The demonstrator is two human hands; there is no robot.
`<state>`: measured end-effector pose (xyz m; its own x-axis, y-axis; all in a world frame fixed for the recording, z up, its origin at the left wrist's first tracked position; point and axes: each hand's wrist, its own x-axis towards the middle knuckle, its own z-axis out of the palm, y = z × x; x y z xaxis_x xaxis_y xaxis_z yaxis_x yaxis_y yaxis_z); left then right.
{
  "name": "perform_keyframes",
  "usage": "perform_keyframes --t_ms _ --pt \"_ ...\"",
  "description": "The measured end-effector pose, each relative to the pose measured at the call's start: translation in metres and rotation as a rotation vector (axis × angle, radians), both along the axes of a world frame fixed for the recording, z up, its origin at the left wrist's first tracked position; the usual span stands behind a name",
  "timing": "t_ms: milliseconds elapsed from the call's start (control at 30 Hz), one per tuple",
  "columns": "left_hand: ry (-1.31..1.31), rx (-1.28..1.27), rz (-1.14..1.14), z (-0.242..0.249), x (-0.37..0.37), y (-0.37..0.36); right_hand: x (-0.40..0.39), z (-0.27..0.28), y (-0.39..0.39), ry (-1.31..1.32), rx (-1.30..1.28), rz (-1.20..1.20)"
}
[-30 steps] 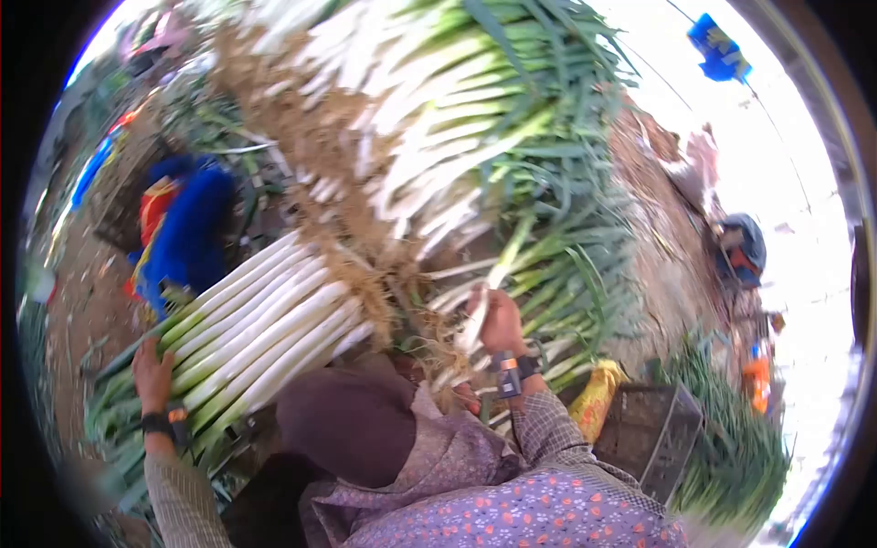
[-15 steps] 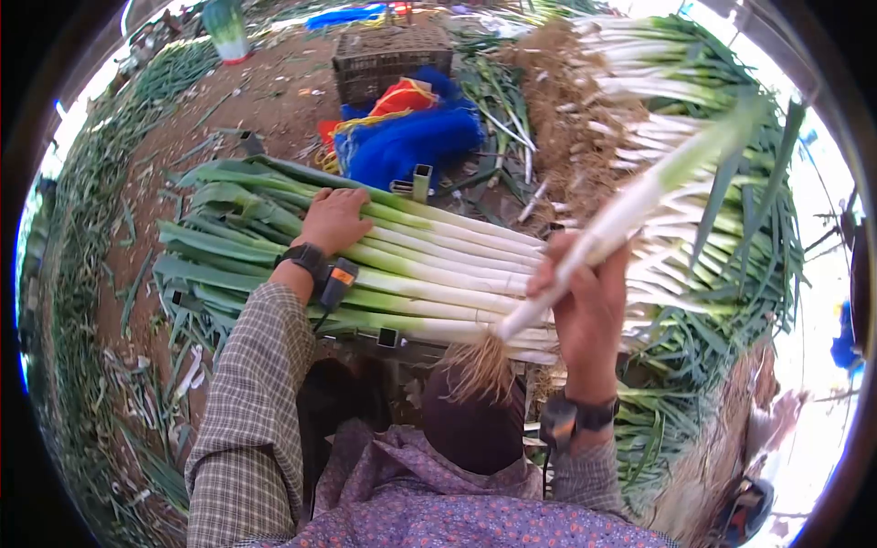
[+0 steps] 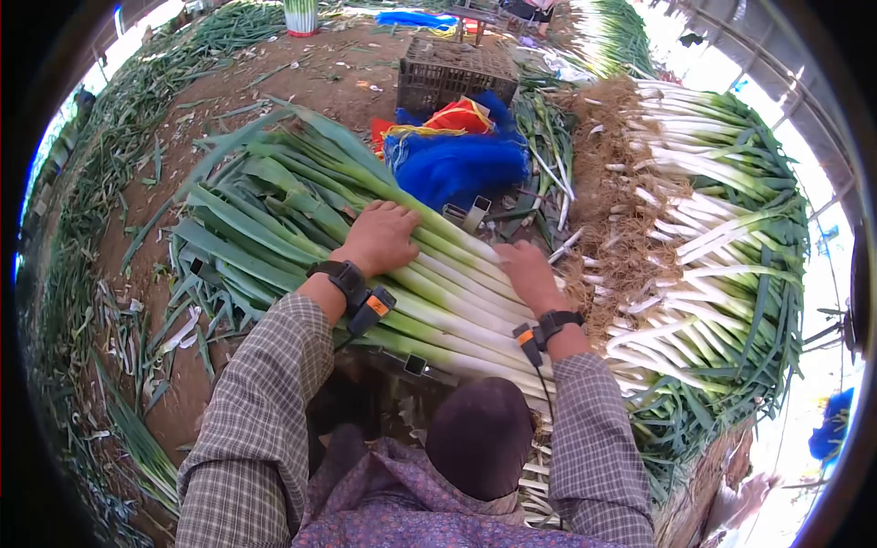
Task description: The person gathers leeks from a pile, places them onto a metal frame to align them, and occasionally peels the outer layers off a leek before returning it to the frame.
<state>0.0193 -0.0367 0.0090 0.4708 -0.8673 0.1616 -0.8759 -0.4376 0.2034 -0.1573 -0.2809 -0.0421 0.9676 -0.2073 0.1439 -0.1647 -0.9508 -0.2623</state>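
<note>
A row of leeks (image 3: 437, 294) lies side by side across the low metal stand before me, green leaves to the left and white stalks to the right. My left hand (image 3: 379, 236) rests on the light green part of the stalks, its fingers laid over them. Farther right, my right hand (image 3: 530, 274) is curled over the white end of the leek at the far edge of the row. Its fingertips are partly hidden. Both wrists carry dark straps with small orange-marked devices.
On the right lies a long heap of leeks (image 3: 722, 260), roots facing inward. Behind the stand are blue netting (image 3: 457, 169), red cloth (image 3: 461, 116) and a dark crate (image 3: 457, 73). Square metal tube ends (image 3: 477, 213) stick up by the row. Leaf scraps litter the left.
The leek that my right hand held up, roots down, is no longer in the air. That hand has moved down and left onto the row. My head view has shifted.
</note>
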Motion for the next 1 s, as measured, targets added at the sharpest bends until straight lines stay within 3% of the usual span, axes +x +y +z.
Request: perform_keyframes --t_ms 200,300,400,533,633,767,867,1000 --pt "0.01 -0.017 -0.007 -0.002 0.002 -0.002 -0.027 0.006 -0.018 0.096 0.296 -0.166" --pt "0.019 -0.008 -0.021 0.0 0.003 -0.002 -0.037 -0.007 -0.028 -0.043 0.522 -0.087" --pt "0.006 0.038 -0.02 -0.002 0.008 -0.005 -0.032 -0.011 -0.028 -0.012 0.583 -0.276" --pt "0.019 0.035 -0.019 -0.006 0.014 -0.009 -0.02 -0.012 -0.028 0.012 0.464 -0.295" --pt "0.035 -0.004 -0.031 -0.008 0.016 -0.009 -0.025 -0.01 -0.03 -0.031 0.541 -0.252" --pt "0.048 -0.186 -0.009 0.003 0.02 -0.013 -0.028 -0.017 -0.03 -0.076 0.507 -0.229" --pt "-0.006 -0.079 0.016 0.033 0.044 -0.03 -0.028 -0.022 -0.03 -0.106 0.55 -0.221" --pt "-0.275 0.157 0.089 0.035 0.097 -0.047 -0.028 -0.026 -0.033 -0.122 0.586 -0.21"
